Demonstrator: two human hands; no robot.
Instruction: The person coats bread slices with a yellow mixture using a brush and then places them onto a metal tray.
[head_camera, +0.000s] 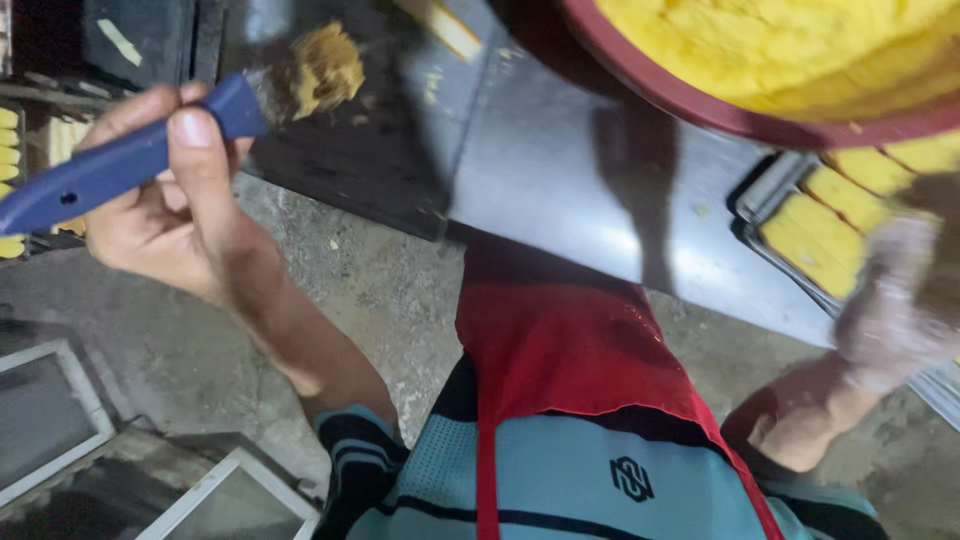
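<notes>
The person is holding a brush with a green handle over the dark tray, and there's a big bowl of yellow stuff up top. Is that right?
Not quite: the head view shows the brush has a blue handle, not green. The left hand holds it over the dark tray, and the big bowl of yellow stuff is up top.

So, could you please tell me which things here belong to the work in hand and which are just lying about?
In use: blue-handled brush in left hand; dark tray; right hand, blurred, by mould of yellow pieces; red bowl.
Lying about: framed panes on the floor.
</notes>
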